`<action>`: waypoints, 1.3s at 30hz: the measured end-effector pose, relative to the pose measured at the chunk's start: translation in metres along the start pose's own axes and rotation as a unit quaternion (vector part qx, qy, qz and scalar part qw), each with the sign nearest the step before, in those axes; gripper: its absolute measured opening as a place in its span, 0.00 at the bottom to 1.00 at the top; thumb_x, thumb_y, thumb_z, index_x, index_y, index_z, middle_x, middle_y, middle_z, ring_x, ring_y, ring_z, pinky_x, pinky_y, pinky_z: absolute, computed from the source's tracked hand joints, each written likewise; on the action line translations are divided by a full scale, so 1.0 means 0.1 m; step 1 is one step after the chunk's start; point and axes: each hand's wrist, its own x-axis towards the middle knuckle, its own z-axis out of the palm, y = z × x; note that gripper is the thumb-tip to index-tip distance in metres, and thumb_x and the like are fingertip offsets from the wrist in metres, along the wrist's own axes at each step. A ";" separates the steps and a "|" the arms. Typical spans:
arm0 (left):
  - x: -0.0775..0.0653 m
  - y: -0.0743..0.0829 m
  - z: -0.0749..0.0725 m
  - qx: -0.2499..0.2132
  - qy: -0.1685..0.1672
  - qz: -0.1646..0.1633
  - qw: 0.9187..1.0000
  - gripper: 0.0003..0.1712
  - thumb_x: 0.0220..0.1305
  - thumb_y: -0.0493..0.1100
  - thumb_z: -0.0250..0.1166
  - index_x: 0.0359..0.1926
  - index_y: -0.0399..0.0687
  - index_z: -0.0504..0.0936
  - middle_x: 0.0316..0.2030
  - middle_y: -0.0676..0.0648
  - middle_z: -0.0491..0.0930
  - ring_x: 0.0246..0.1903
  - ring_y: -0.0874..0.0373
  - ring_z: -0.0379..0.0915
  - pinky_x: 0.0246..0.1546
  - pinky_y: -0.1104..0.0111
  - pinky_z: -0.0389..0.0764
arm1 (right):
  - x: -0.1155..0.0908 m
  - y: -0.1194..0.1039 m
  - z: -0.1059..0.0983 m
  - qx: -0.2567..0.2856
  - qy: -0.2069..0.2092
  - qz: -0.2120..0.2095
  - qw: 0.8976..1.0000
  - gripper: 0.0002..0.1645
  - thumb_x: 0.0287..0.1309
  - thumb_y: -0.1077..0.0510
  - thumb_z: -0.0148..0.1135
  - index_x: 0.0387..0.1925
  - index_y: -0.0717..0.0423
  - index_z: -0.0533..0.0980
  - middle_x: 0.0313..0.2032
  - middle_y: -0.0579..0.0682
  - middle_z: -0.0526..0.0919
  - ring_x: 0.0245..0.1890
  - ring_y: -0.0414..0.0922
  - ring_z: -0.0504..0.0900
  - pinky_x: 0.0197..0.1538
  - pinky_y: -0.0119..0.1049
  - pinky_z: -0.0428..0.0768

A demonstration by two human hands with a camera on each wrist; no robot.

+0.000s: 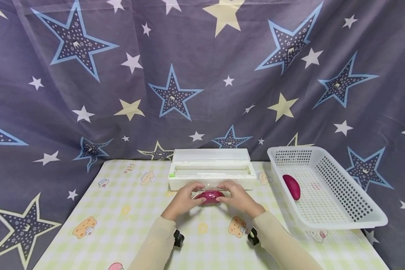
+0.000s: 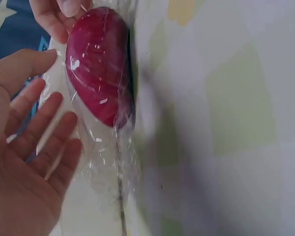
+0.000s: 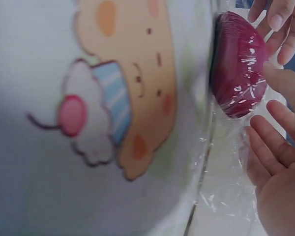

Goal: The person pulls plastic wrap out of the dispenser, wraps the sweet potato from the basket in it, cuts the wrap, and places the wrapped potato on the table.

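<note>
Head view shows a glossy magenta oval item (image 1: 210, 197) on a pale green-checked desk (image 1: 145, 210), just in front of a long white plastic box (image 1: 180, 183) with its lid raised, at the middle of the far edge. Left hand (image 1: 185, 198) and right hand (image 1: 237, 198) curve around the item's two ends, fingers apart and relaxed. Only this view includes the white lattice plastic basket (image 1: 341, 225) along the desk's right edge, a smooth, curved magenta piece (image 1: 291, 187) lying inside by its left wall. Both wrist views reveal better the clear, crinkled plastic film (image 2: 99, 157) covering the item and spreading beyond it, shiny with highlights.
</note>
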 end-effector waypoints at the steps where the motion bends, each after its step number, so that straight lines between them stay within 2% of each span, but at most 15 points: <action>1: 0.01 -0.01 0.01 0.003 -0.009 0.000 1.000 0.24 0.59 0.39 0.74 0.57 0.40 0.80 0.53 0.42 0.80 0.53 0.39 0.76 0.54 0.45 0.77 | -0.01 0.01 0.00 0.001 -0.001 0.000 1.000 0.25 0.57 0.55 0.74 0.55 0.57 0.79 0.52 0.49 0.81 0.51 0.51 0.79 0.55 0.48 0.79; 5: 0.02 -0.02 0.05 0.011 -0.037 -0.005 0.999 0.26 0.57 0.38 0.76 0.56 0.39 0.80 0.53 0.41 0.78 0.51 0.42 0.76 0.55 0.48 0.77 | -0.02 0.02 0.03 0.004 -0.007 0.000 1.000 0.27 0.57 0.55 0.74 0.56 0.57 0.79 0.51 0.48 0.81 0.49 0.50 0.80 0.52 0.47 0.80; 9: 0.01 -0.03 0.08 0.016 -0.050 -0.010 0.999 0.27 0.55 0.35 0.76 0.56 0.40 0.80 0.51 0.42 0.79 0.49 0.47 0.77 0.53 0.54 0.79 | -0.03 0.02 0.05 0.013 -0.020 0.002 1.000 0.26 0.57 0.56 0.74 0.56 0.57 0.78 0.49 0.48 0.81 0.46 0.48 0.81 0.50 0.45 0.82; 14: -0.01 -0.02 0.10 0.019 -0.055 -0.011 0.998 0.27 0.53 0.33 0.76 0.55 0.42 0.80 0.48 0.43 0.81 0.48 0.49 0.79 0.52 0.56 0.81 | -0.05 -0.01 0.06 0.023 -0.039 0.007 0.999 0.23 0.57 0.57 0.74 0.53 0.57 0.79 0.47 0.47 0.80 0.44 0.45 0.80 0.48 0.42 0.82; 19: -0.03 0.01 0.11 0.021 -0.052 -0.021 0.998 0.27 0.51 0.33 0.77 0.53 0.45 0.81 0.47 0.44 0.82 0.48 0.49 0.78 0.52 0.53 0.80 | -0.09 -0.01 0.07 0.036 -0.051 0.016 0.998 0.23 0.58 0.57 0.74 0.54 0.57 0.79 0.47 0.47 0.79 0.43 0.44 0.79 0.46 0.41 0.82; 24: -0.06 0.01 0.13 0.021 -0.051 -0.009 0.998 0.26 0.49 0.34 0.79 0.51 0.45 0.81 0.45 0.44 0.83 0.45 0.49 0.80 0.50 0.53 0.81 | -0.13 -0.01 0.07 0.034 -0.048 0.015 0.998 0.25 0.56 0.57 0.75 0.54 0.59 0.79 0.46 0.48 0.79 0.43 0.43 0.80 0.46 0.39 0.83; 29: -0.07 0.01 0.15 0.042 -0.055 -0.002 0.998 0.26 0.50 0.37 0.80 0.50 0.47 0.81 0.44 0.47 0.84 0.45 0.53 0.80 0.49 0.56 0.81 | -0.19 -0.01 0.07 0.025 -0.038 -0.004 0.999 0.25 0.56 0.58 0.75 0.54 0.58 0.79 0.47 0.49 0.80 0.43 0.44 0.82 0.48 0.38 0.82; 31: -0.07 0.01 0.15 0.051 -0.055 0.003 0.997 0.25 0.50 0.37 0.80 0.50 0.48 0.81 0.43 0.48 0.84 0.44 0.54 0.80 0.47 0.57 0.81 | -0.20 -0.01 0.07 0.026 -0.038 -0.010 0.999 0.24 0.56 0.58 0.75 0.54 0.58 0.79 0.48 0.49 0.80 0.44 0.45 0.82 0.49 0.39 0.83; 34: -0.08 0.03 0.15 0.056 -0.059 -0.007 0.997 0.25 0.50 0.39 0.80 0.49 0.50 0.81 0.43 0.50 0.84 0.43 0.55 0.80 0.46 0.60 0.81 | -0.22 0.00 0.06 0.028 -0.041 -0.011 0.999 0.24 0.57 0.58 0.74 0.55 0.56 0.79 0.49 0.49 0.81 0.45 0.46 0.81 0.50 0.43 0.82; 39: -0.12 0.05 0.16 0.023 -0.081 -0.030 0.996 0.24 0.53 0.41 0.79 0.50 0.49 0.80 0.42 0.49 0.84 0.43 0.55 0.80 0.45 0.60 0.82 | -0.24 0.00 0.04 0.036 -0.049 -0.013 0.998 0.22 0.60 0.59 0.72 0.56 0.57 0.79 0.51 0.49 0.81 0.46 0.48 0.81 0.51 0.48 0.82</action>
